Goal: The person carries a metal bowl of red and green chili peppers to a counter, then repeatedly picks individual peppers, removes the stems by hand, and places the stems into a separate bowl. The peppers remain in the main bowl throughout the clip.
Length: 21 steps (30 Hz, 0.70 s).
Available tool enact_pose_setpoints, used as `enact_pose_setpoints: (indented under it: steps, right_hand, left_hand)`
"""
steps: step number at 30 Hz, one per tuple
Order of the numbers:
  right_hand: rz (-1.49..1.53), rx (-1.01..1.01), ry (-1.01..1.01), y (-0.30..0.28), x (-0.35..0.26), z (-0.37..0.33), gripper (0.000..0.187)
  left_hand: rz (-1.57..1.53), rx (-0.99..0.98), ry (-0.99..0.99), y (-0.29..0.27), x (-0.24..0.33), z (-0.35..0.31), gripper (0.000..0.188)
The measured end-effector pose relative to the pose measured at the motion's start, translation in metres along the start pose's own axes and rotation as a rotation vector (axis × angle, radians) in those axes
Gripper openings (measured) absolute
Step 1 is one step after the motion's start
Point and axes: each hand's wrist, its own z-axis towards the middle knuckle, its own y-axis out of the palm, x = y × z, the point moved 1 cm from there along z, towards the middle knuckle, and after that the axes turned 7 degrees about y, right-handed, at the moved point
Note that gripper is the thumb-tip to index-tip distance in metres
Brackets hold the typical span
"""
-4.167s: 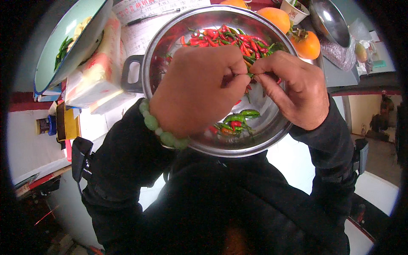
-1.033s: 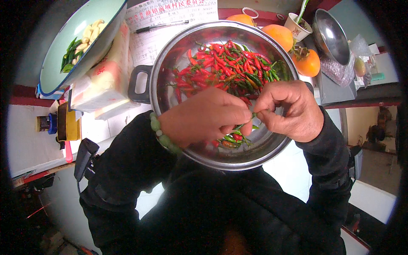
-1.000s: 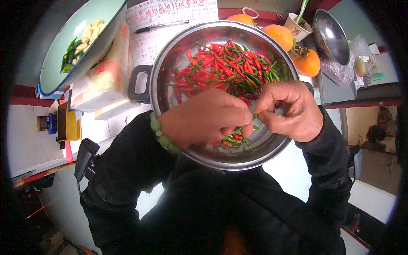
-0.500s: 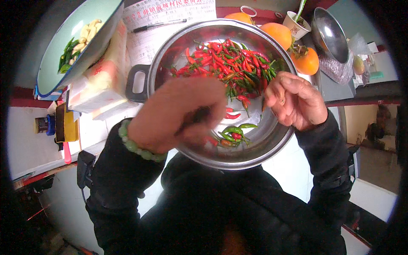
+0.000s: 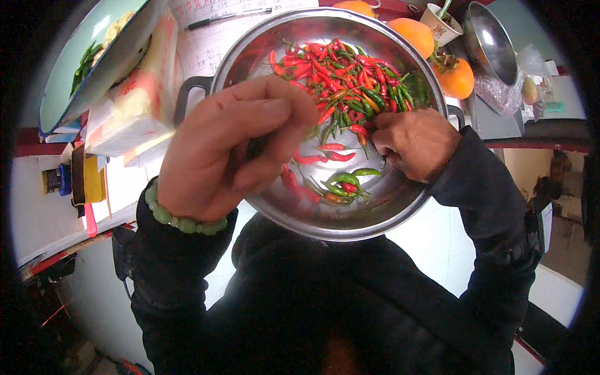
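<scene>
A wide steel pan (image 5: 340,230) holds a heap of small red and green chili peppers (image 5: 334,75) on its far side. Nearer me in the pan lies a small group of chilies (image 5: 344,181), mostly green, with a few red ones between. My left hand (image 5: 231,140), with a green bead bracelet at the wrist, hovers over the pan's left side, fingers curled together; their contents are hidden. Blurred red chilies (image 5: 299,187) show just below its fingertips. At the heap's right edge, my right hand (image 5: 415,140) reaches in with bent, closed fingers; what they pinch is hidden.
To the left, an enamel basin (image 5: 59,81) with green chilies and pale pieces stands tilted beside wrapped packets (image 5: 128,115). A pen (image 5: 228,19) lies on written paper behind the pan. Orange persimmons (image 5: 453,78), a paper cup (image 5: 440,25) and a metal bowl (image 5: 487,44) are at the right.
My right hand has moved left and down onto the chili heap, its fingers closing. My left hand has shifted left. Blurred red chilies now show more fully beneath it.
</scene>
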Motion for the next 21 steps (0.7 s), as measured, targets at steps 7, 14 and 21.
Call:
enact_pose_setpoints:
  steps: [7, 14, 21]
  right_hand:
    - [0.047, -0.012, -0.053, 0.003, 0.002, 0.004, 0.01]
    - [0.832, 0.002, 0.164, -0.026, 0.01, -0.01, 0.01]
    - [1.038, 0.455, 0.35, -0.032, 0.049, -0.073, 0.008]
  left_hand:
    - [0.035, 0.075, -0.002, -0.002, 0.0, 0.002, 0.021]
    - [0.726, -0.13, 0.081, 0.009, 0.01, 0.005, 0.014]
    - [1.478, -0.526, 0.118, 0.037, -0.012, 0.028, 0.012]
